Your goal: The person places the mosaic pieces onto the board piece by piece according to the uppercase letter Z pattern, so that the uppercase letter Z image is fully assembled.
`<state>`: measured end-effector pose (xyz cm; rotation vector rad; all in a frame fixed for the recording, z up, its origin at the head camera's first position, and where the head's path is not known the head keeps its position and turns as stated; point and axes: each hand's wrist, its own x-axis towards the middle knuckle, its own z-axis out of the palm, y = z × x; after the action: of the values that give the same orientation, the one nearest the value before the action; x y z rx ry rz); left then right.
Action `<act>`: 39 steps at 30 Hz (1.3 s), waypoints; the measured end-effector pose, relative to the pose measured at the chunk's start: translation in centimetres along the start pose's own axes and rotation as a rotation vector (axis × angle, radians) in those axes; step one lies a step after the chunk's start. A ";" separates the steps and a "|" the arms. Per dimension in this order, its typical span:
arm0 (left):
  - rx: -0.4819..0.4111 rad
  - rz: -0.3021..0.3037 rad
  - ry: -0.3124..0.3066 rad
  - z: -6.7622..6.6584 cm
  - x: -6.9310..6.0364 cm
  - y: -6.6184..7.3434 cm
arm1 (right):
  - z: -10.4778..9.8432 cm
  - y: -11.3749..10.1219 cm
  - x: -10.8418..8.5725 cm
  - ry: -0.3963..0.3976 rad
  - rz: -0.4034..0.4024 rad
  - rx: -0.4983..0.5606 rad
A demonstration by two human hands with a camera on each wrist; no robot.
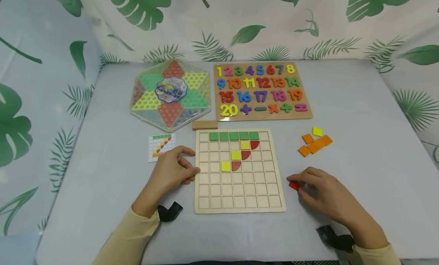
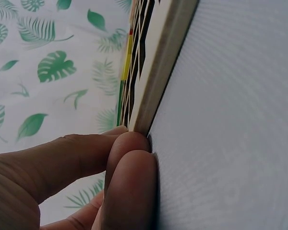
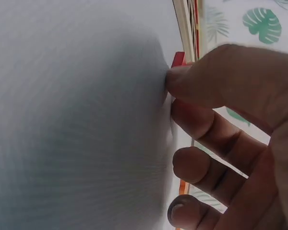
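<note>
Pale yellow sleeves (image 1: 127,234) are entering along the bottom of the frame, each with a black wrist mount (image 1: 170,212) beside the arm. Right of centre, the red piece (image 1: 294,185) is sitting between the thumb and fingertips of the right hand (image 1: 322,192), which is pinching it just beside the wooden grid board (image 1: 245,189); its shape is being partly hidden by the fingers. At centre left, the left hand (image 1: 171,167) is gripping the board's left edge, its thumb and fingertips meeting at the rim. On the board, green squares (image 1: 234,136) are filling most of the top row, while yellow squares (image 1: 236,155) and red quarter-circles (image 1: 245,154) are pairing up in steps down to the left. Near the left hand, a pattern card (image 1: 158,141) is lying partly covered. Towards the right of the frame, orange squares (image 1: 319,144) and one yellow square (image 1: 317,132) are resting loose on the grey surface (image 1: 363,150). Above the board's upper left corner, a wooden strip (image 1: 205,125) is lying. Farther up, a hexagonal star game board (image 1: 193,98) is occupying the upper left, and a number puzzle (image 1: 252,89) is spreading just beside it at upper centre. Leaf-print cloth (image 1: 219,13) is hanging across the top.
</note>
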<state>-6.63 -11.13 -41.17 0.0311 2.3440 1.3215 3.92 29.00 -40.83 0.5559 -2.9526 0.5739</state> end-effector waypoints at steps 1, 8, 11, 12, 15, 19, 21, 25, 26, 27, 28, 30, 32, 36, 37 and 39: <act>-0.001 -0.001 0.001 0.0 0.0 0.0 | 0.0 0.0 0.0 0.009 -0.006 0.004; -0.020 -0.010 -0.001 0.0 -0.1 0.1 | 0.2 -0.2 0.5 0.027 0.006 -0.007; -0.036 -0.014 -0.006 0.1 0.0 0.0 | 0.3 -0.4 0.8 0.015 -0.001 -0.033; -0.040 -0.016 -0.008 0.1 0.0 0.0 | 0.2 -0.4 1.0 0.013 -0.005 -0.043; -0.040 -0.013 -0.010 0.1 0.0 -0.1 | 0.1 -0.7 1.5 0.020 -0.019 -0.056; -0.041 -0.002 -0.010 0.1 0.1 -0.1 | 0.1 -1.4 2.4 0.038 -0.035 -0.017; -0.043 0.004 -0.009 0.1 0.1 -0.1 | 0.4 -1.9 3.1 0.043 -0.047 0.006; -0.043 0.004 -0.012 0.0 0.1 -0.1 | 1.2 -3.5 4.6 0.051 -0.084 0.025; -0.043 0.003 -0.014 0.1 0.1 -0.1 | 1.5 -4.0 5.1 0.055 -0.096 0.020; -0.042 0.001 -0.014 0.0 0.0 -0.1 | 1.9 -4.5 5.5 0.061 -0.110 0.020; -0.042 -0.002 -0.013 0.0 0.0 -0.1 | 2.2 -5.0 6.0 0.065 -0.126 0.017; -0.041 -0.006 -0.015 0.0 0.0 -0.1 | 2.8 -6.1 6.8 0.074 -0.156 0.008; -0.043 -0.009 -0.016 0.0 0.0 -0.1 | 3.4 -7.1 7.5 0.074 -0.182 -0.001; -0.042 -0.007 -0.017 0.0 0.0 -0.1 | 4.2 -8.8 8.6 0.069 -0.212 -0.013; -0.045 -0.007 -0.017 0.0 0.0 0.0 | 4.4 -9.1 8.9 0.066 -0.214 -0.016; -0.047 -0.006 -0.019 0.0 0.0 0.0 | 4.7 -9.7 9.3 0.058 -0.215 -0.019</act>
<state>-6.67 -11.17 -41.20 0.0218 2.2952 1.3671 -1.24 15.76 -40.41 0.8258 -2.7925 0.5286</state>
